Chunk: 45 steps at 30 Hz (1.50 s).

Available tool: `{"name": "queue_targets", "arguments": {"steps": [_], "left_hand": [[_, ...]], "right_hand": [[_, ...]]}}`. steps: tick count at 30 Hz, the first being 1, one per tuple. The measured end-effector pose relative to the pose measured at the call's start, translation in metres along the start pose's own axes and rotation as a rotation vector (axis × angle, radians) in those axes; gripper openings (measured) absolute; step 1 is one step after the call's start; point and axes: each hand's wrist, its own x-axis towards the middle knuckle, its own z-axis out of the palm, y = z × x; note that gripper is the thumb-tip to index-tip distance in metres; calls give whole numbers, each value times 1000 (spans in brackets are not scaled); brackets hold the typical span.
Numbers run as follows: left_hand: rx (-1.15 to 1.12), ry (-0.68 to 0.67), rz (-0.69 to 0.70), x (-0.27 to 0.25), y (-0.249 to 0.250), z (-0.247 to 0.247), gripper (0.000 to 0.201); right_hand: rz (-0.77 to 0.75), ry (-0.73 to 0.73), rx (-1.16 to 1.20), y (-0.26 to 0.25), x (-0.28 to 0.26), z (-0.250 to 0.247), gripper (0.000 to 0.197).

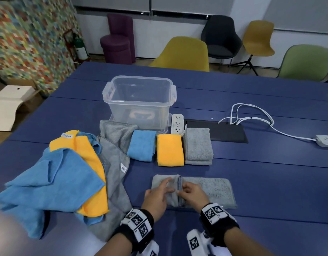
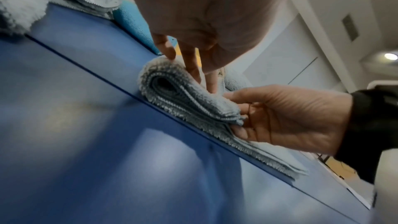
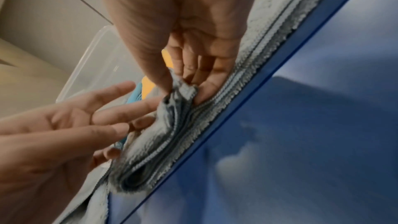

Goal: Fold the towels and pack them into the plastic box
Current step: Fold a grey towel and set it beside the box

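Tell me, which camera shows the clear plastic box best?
The head view: the whole plastic box stands open on the blue table. The right wrist view catches only part of its rim, behind the hands. The left wrist view doesn't show it.

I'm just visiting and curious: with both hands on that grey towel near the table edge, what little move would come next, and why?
Probably the right hand carries the edge it pinches on over to the right, finishing the fold. The grey towel is only partly doubled over, its right part still flat, while the left hand steadies the folded part with straight fingers. Three folded towels already wait by the empty plastic box.
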Motion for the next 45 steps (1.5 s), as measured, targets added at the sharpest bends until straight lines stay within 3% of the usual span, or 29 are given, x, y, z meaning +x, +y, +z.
{"name": "queue_targets", "arguments": {"steps": [4, 6, 8, 10, 13, 16, 17, 19, 21, 23, 25, 28, 30, 31, 34, 38, 41, 43, 45], "left_hand": [[209, 59, 80, 1, 1, 3, 74], [333, 1, 99, 3, -1, 3, 64], [480, -42, 149, 4, -4, 6, 59], [613, -133, 148, 4, -8, 9, 67], [626, -165, 160, 13, -24, 32, 80], [695, -164, 139, 15, -13, 28, 60], [690, -224, 95, 14, -6, 22, 72], [717, -223, 164, 14, -3, 18, 93], [637, -150, 156, 13, 0, 12, 84], [537, -8, 65, 10, -2, 3, 59], [336, 142, -78, 9, -7, -3, 58], [-16, 80, -336, 10, -11, -9, 62], [-81, 22, -394, 13, -10, -10, 30], [-84, 13, -395, 12, -9, -12, 20], [-145, 28, -433, 12, -4, -16, 19], [-211, 132, -480, 8, -2, -37, 35], [-207, 208, -361, 0, 5, -48, 20], [-215, 206, -275, -7, 15, -45, 23], [-302, 185, -195, -15, 22, -36, 27]], "right_hand": [[13, 88, -107, -4, -3, 0, 21], [20, 125, -57, -6, -5, -3, 14], [38, 159, -14, -3, -4, -4, 27], [45, 199, -42, 4, -4, -4, 31], [-6, 224, -204, 12, -4, -4, 29], [-63, 244, -344, 15, -4, 1, 25], [-90, 270, -415, 13, -5, 4, 25], [-211, 341, -618, 11, -5, 7, 33], [-316, 388, -825, 11, -5, 9, 47], [-325, 415, -998, 9, -4, 7, 43], [-299, 402, -1079, 8, -1, 5, 37], [-261, 302, -1122, 10, -1, 6, 32], [-291, 298, -1155, 0, -9, 4, 32], [-295, 280, -1125, -6, -11, 3, 28], [-171, 145, -861, -18, -11, -3, 28], [-94, -63, -526, -25, -8, 7, 61], [-35, -218, -193, -27, -1, 24, 74], [36, -279, -30, -26, 0, 29, 86], [124, -283, 145, -29, -8, 22, 72]]}}
